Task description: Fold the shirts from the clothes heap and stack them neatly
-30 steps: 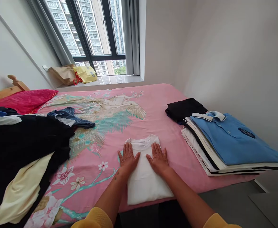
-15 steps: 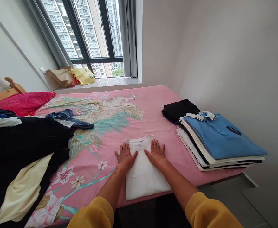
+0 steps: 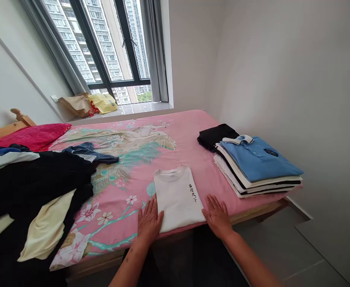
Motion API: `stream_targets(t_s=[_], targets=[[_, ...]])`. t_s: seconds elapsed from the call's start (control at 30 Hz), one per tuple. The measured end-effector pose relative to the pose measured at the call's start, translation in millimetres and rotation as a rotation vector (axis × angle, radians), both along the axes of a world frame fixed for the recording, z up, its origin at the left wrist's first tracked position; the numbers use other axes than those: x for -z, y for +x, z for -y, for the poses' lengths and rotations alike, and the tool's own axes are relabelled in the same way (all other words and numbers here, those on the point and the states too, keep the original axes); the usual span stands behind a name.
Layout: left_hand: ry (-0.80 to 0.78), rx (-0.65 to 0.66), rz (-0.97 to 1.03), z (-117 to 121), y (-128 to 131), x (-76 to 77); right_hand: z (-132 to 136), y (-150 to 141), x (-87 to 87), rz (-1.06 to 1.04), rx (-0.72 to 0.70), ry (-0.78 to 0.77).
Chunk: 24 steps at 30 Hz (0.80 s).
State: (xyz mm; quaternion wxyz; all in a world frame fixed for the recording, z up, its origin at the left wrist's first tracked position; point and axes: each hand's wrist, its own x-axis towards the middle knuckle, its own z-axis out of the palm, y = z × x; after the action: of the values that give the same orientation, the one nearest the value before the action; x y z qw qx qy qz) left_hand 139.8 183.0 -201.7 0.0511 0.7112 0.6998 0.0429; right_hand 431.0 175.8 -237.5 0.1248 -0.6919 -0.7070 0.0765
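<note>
A white T-shirt (image 3: 175, 199), folded into a neat rectangle, lies near the front edge of the bed. Its round collar points away from me, and dark lettering runs down its right side. My left hand (image 3: 149, 221) rests by the shirt's lower left edge, palm down with the fingers stretched out. At the lower right corner is my right hand (image 3: 217, 216), also open and flat, its thumb at the fabric's edge. Neither hand grips anything.
A stack of folded clothes with a blue polo shirt (image 3: 258, 159) on top sits at the right. Behind it lies folded black clothing (image 3: 216, 135). Loose clothes, including a black garment (image 3: 52, 171) and a cream garment (image 3: 47, 227), cover the left side of the pink bedsheet (image 3: 186, 123).
Both hands have slid from the shirt's upper part toward me and outward to its lower edges. The lettering on the shirt is now uncovered. The camera view has shifted a little.
</note>
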Motion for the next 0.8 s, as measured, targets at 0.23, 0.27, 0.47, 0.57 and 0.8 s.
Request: stream_targets(t_s=[0.23, 0.27, 0.47, 0.57, 0.8], targets=[[0.097, -0.084, 0.169, 70.4, -0.4, 21.9, 65.4, -2.9, 16.1, -0.425, 0.044, 0.205], [0.114, -0.081, 0.207, 78.2, 0.5, 24.1, 69.0, -4.1, 15.0, -0.537, 0.058, 0.205], [0.159, -0.182, 0.459, 91.9, 3.5, 9.2, 62.1, -3.4, -5.0, -1.005, 0.195, -0.023], [0.127, -0.214, 0.687, 83.3, 5.2, -2.9, 54.4, -6.3, -14.8, -1.091, 0.203, -0.16], [-0.118, -0.356, 0.919, 62.1, 9.4, -5.2, 44.8, -12.8, -18.3, -1.231, 0.286, -0.321]])
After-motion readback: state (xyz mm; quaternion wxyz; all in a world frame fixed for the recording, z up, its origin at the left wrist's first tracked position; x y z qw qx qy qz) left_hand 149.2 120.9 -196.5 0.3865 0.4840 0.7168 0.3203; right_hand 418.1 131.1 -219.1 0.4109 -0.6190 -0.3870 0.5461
